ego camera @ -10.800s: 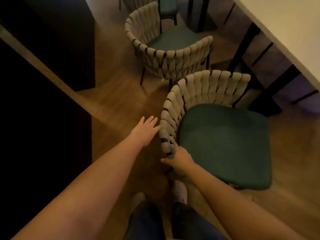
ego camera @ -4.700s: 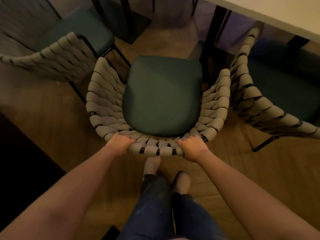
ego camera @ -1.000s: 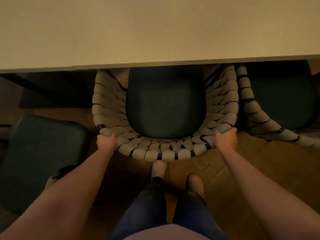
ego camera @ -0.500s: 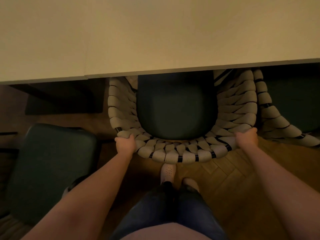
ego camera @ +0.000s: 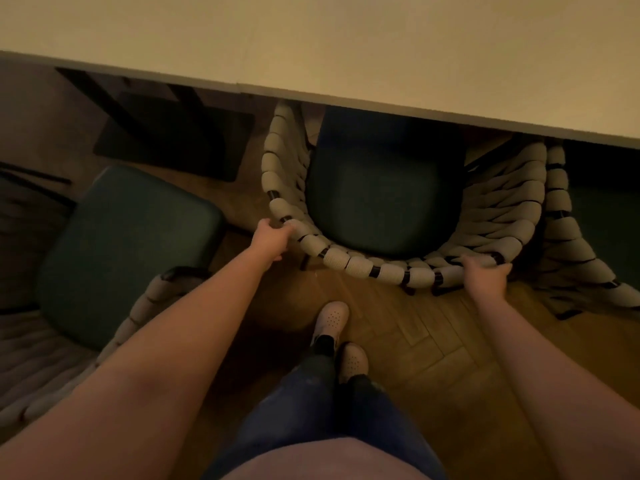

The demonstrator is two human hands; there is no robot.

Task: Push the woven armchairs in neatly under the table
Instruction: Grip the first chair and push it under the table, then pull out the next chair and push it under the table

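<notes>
A woven armchair (ego camera: 349, 263) with a dark green seat cushion stands in front of me, its front part hidden under the pale table (ego camera: 311, 43). My left hand (ego camera: 270, 239) grips the left end of its curved woven backrest. My right hand (ego camera: 485, 277) grips the backrest's right end. A second woven armchair (ego camera: 568, 244) sits close against it on the right, mostly under the table. A third armchair (ego camera: 121, 247) stands at my left, out from the table and turned at an angle.
Wooden herringbone floor (ego camera: 433, 341) lies under my feet (ego camera: 330, 320). A dark table base (ego camera: 173, 140) stands under the table at the left, between the middle and the left armchair. The table edge runs diagonally across the top.
The view has shifted left and tilted, so the middle armchair sits further right in frame. Both hands keep their grip on its backrest, which stays under the table edge.
</notes>
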